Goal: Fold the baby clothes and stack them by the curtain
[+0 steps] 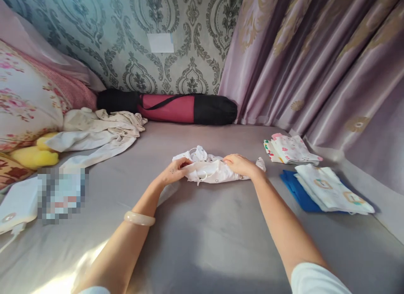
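A crumpled white garment (213, 169) with small printed figures and thin ties lies on the grey bed sheet (214, 226), in front of me. My left hand (177, 171) grips its left end, thumb and fingers pinched on the cloth. Toward the garment's right part, my right hand (240, 164) is closed on the fabric, its fingertips partly hidden in the folds. Part of the cloth sticks out beyond my right wrist. A pale bangle (139, 218) circles my left forearm.
Folded printed cloths (293, 148) and a white cloth (334, 188) on a blue one (292, 188) lie at right. Loose clothes (104, 134), a yellow plush (34, 155) and a white corded device (20, 203) are at left. A red-black bag (170, 108) lies along the wall.
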Demonstrator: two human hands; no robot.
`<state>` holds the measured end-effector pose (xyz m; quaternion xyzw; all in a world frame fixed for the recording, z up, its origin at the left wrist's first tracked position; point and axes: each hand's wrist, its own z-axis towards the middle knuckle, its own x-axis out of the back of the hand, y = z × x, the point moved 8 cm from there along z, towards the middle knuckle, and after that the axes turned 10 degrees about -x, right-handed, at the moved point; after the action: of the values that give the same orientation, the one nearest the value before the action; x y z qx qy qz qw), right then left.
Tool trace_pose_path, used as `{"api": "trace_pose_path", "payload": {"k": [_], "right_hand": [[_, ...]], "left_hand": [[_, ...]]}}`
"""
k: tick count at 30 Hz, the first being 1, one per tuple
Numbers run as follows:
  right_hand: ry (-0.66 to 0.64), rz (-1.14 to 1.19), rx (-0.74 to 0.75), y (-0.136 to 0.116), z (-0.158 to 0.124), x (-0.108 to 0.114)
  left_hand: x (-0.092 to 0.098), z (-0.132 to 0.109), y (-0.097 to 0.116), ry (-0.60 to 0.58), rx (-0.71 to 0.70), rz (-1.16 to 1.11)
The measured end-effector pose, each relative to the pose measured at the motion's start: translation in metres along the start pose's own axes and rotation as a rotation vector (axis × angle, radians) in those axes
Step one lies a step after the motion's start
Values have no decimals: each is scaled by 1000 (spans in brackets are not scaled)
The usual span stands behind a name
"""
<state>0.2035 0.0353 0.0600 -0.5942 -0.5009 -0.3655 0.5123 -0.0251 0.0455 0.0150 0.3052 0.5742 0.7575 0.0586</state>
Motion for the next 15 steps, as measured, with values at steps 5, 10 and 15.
{"api": "trace_pose_path", "payload": {"k": [5,10,15], "right_hand": [[-68,-110,-36,8,5,-10],[-195,103,91,9,-8,-5],[-142,224,140,5,-23,23]], "left_hand": [[17,-7,12,-32,-52,199],[27,-8,15,-69,-37,271],[37,-2,38,-80,-75,210]]}}
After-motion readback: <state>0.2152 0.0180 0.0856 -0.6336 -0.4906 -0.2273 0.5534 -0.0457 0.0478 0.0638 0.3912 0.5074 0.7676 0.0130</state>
